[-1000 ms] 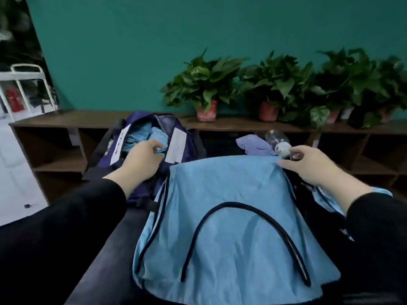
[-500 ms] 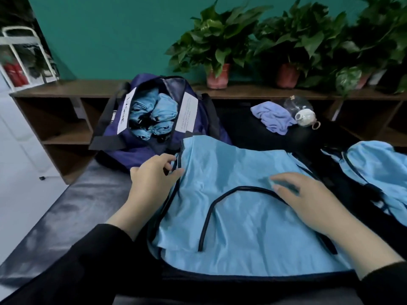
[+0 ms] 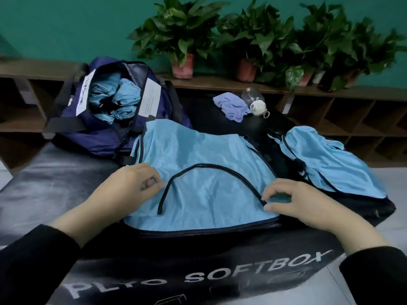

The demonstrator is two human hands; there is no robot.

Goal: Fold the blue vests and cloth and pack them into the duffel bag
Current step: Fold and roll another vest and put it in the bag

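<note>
A black padded box printed "PLYO SOFTBOX" (image 3: 55,183) carries an open navy fabric duffel bag (image 3: 105,137) at its far left corner, a flat light-blue mesh vest (image 3: 204,172) mid-surface, a crumpled second blue vest (image 3: 330,164) at the right edge, and a lilac cloth (image 3: 233,106) beside a clear plastic bottle (image 3: 255,101) by the far edge.

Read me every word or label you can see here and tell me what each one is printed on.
"PLYO SOFTBOX": large white letters on the black padded box that serves as the work surface, near edge.
White label on the left side of the duffel bag opening: dark handwriting, too blurred to read.
White label on the right side of the same opening: fine printed lines, too small to read.
No other text shows.
</note>
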